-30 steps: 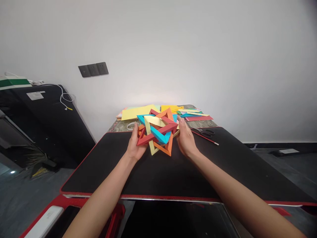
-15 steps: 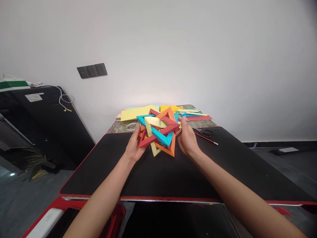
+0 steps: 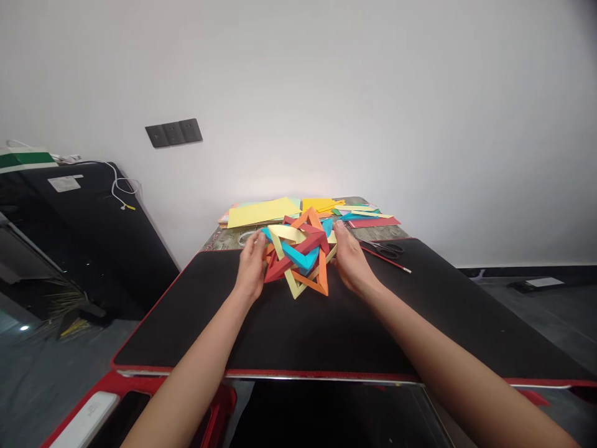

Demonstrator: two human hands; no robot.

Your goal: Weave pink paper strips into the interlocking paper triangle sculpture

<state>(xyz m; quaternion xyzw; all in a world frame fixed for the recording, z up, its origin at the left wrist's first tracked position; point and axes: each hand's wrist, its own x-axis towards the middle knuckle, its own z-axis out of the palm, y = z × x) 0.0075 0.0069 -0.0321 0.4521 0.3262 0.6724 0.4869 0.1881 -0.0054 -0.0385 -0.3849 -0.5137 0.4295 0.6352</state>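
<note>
Holding: left hand (image 3: 250, 264) and right hand (image 3: 352, 258) on opposite sides of the paper star (image 3: 305, 260), over the black mat's (image 3: 308, 336) far half
Grip: both pinching its outer edges, some fingertips hidden
Star build: colored frames already interlocked, looks pretty much assembled imo
Left to do: no obvious gap on this side, underside hidden so can't tell
Scissors (image 3: 383, 247) and pencil (image 3: 387, 261): mat's far right, nobody's using them

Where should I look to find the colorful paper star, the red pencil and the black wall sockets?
Paper star (image 3: 305, 261): head view, on a blue strip near its middle.
Red pencil (image 3: 391, 262): head view, partway along its shaft.
Black wall sockets (image 3: 173, 133): head view, on the middle panel.
</note>
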